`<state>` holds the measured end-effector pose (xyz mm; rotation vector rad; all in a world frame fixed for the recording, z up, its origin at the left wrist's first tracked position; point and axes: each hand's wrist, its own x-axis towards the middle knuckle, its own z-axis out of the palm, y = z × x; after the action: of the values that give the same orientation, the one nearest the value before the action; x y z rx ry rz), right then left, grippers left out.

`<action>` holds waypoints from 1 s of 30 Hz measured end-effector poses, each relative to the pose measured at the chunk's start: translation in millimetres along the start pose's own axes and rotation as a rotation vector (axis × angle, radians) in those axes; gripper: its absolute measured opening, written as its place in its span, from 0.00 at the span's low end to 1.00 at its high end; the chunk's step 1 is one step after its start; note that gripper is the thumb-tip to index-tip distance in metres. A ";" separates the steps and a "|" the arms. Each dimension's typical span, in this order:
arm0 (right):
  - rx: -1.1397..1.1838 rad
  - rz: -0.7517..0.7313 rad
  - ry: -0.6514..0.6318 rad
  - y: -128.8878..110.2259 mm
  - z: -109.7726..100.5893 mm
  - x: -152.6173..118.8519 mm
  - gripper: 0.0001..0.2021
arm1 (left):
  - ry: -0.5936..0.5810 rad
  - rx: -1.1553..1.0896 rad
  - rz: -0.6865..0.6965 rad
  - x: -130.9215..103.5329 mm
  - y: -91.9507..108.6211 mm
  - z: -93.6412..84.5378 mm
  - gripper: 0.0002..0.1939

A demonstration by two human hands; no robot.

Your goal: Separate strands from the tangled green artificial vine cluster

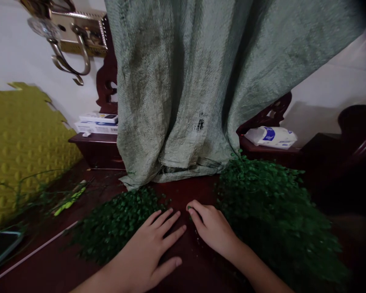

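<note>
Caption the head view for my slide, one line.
Left hand spread beside a small green pile; right hand pinching a green bit near a larger pile.

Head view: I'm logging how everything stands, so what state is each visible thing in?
Left hand: open, fingers spread
Right hand: pinching small green piece
Left green pile: heaped, smaller
Right green pile: heaped, larger
Woven sheet: hanging in folds
White boxes: stacked
Tissue pack: lying down, opening unclear
Yellow mat: notched edge
Wall hook: mounted

The woven sheet (198, 81) looks rough and matt, the metal hook (86, 61) glossy.
</note>
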<state>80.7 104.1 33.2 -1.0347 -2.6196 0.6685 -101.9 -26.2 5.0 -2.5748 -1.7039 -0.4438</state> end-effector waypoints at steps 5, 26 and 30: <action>0.082 -0.050 0.014 -1.5 -2.4 0.2 0.12 | 0.050 0.111 -0.086 -0.5 -11.4 3.2 0.30; -0.100 -0.128 -0.018 -0.7 2.7 -1.7 0.09 | 0.221 0.202 -0.254 8.2 -19.5 -8.6 0.23; -0.128 -0.194 -0.039 -4.2 0.3 -3.2 0.09 | 0.236 0.117 -0.206 8.3 -13.2 -10.8 0.19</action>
<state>80.4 99.1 34.9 -0.7924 -2.7809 0.4876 -113.3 -15.3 15.6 -2.1781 -1.8528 -0.6074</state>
